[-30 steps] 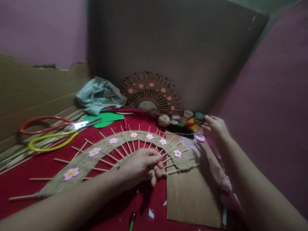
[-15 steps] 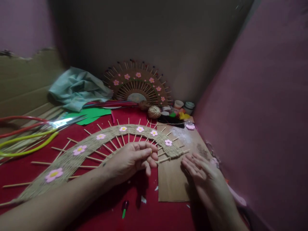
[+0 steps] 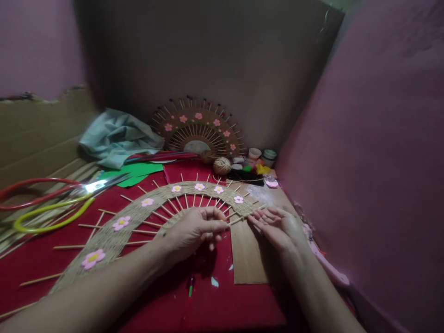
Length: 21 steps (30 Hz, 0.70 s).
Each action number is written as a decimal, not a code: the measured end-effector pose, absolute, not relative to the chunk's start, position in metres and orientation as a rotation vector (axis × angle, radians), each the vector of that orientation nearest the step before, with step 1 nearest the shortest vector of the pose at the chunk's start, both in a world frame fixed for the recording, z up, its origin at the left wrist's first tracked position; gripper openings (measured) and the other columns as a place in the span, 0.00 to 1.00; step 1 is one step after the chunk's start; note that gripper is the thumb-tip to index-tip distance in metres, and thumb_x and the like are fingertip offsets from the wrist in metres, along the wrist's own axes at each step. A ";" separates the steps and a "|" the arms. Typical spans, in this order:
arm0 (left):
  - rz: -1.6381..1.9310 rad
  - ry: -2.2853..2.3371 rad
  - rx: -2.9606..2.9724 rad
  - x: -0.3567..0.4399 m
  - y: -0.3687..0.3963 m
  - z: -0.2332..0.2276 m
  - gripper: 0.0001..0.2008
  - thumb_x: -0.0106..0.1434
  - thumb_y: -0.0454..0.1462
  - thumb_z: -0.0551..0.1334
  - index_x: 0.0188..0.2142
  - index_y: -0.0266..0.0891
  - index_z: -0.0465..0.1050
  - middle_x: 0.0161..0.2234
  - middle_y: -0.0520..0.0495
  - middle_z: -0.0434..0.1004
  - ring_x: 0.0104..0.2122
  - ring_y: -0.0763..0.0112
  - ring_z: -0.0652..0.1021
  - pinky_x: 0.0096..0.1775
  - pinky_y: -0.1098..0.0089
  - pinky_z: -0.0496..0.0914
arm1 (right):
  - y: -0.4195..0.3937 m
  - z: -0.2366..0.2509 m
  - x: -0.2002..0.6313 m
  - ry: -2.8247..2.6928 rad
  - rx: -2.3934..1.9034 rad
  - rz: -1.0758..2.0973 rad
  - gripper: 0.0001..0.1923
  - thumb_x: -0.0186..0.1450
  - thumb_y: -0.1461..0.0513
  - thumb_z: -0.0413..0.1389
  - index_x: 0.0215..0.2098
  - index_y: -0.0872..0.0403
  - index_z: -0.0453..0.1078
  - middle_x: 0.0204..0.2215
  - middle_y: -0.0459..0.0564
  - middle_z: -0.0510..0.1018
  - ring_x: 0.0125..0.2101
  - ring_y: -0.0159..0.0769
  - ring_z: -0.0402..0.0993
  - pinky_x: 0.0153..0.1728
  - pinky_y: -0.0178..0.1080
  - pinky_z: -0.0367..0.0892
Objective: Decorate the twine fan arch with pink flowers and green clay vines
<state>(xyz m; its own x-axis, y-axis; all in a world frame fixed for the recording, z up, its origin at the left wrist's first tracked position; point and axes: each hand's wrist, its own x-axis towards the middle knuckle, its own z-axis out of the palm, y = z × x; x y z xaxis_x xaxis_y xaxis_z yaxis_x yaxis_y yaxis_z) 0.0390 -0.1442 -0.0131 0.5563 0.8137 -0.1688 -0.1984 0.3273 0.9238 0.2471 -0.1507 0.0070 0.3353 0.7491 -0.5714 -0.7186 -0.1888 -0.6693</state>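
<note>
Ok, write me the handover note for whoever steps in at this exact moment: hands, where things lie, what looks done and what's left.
Left hand: fingers pinched at the inner edge of the twine arch, near its right end.
Right hand: open, fingertips at the arch's right-end sticks, over the cardboard sheet.
Things: arch flat on the red cloth; scissors far left; twine ball behind.
Done: seven pink flowers on the arch.
Left: cannot tell; a finished brown fan stands behind for comparison.
</note>
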 end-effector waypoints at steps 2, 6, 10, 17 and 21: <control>0.721 0.760 1.044 0.039 -0.144 -0.012 0.09 0.51 0.36 0.69 0.28 0.36 0.70 0.18 0.53 0.70 0.16 0.79 0.69 0.18 0.78 0.64 | -0.144 0.009 0.242 -0.049 -1.170 1.317 0.10 0.56 0.71 0.46 0.35 0.55 0.61 0.27 0.48 0.68 0.27 0.34 0.72 0.35 0.46 0.76; 0.718 0.766 1.027 0.039 -0.143 -0.011 0.10 0.53 0.39 0.67 0.29 0.35 0.70 0.19 0.52 0.70 0.16 0.79 0.68 0.19 0.77 0.63 | -0.136 0.007 0.234 -0.116 -1.185 1.275 0.09 0.56 0.72 0.48 0.32 0.54 0.61 0.24 0.46 0.68 0.24 0.32 0.71 0.29 0.37 0.75; 0.732 0.757 1.022 0.038 -0.141 -0.013 0.11 0.54 0.40 0.67 0.29 0.35 0.69 0.21 0.52 0.70 0.18 0.79 0.69 0.20 0.76 0.64 | -0.145 0.001 0.236 -0.204 -1.183 1.242 0.06 0.55 0.70 0.53 0.30 0.56 0.64 0.24 0.47 0.70 0.25 0.34 0.74 0.25 0.35 0.73; 0.800 1.087 1.534 0.034 -0.144 -0.003 0.07 0.61 0.39 0.59 0.33 0.37 0.71 0.26 0.49 0.73 0.22 0.73 0.70 0.25 0.73 0.62 | -0.151 0.009 0.246 -0.152 -1.238 1.340 0.08 0.55 0.71 0.49 0.33 0.58 0.62 0.32 0.59 0.74 0.32 0.41 0.77 0.26 0.38 0.74; 0.923 1.119 2.015 0.035 -0.145 -0.006 0.06 0.61 0.36 0.59 0.30 0.38 0.74 0.31 0.46 0.75 0.33 0.66 0.72 0.39 0.66 0.63 | -0.138 0.012 0.246 -0.100 -1.276 1.417 0.09 0.63 0.71 0.46 0.39 0.61 0.64 0.33 0.56 0.74 0.27 0.33 0.73 0.20 0.32 0.69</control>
<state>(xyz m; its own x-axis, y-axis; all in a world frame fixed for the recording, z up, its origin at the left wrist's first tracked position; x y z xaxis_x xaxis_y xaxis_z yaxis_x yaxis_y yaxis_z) 0.0346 -0.1453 -0.0059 0.3888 0.8826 0.2641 0.4277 -0.4268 0.7968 0.2461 -0.1380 0.0124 0.2626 0.7466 -0.6112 -0.6535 -0.3284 -0.6819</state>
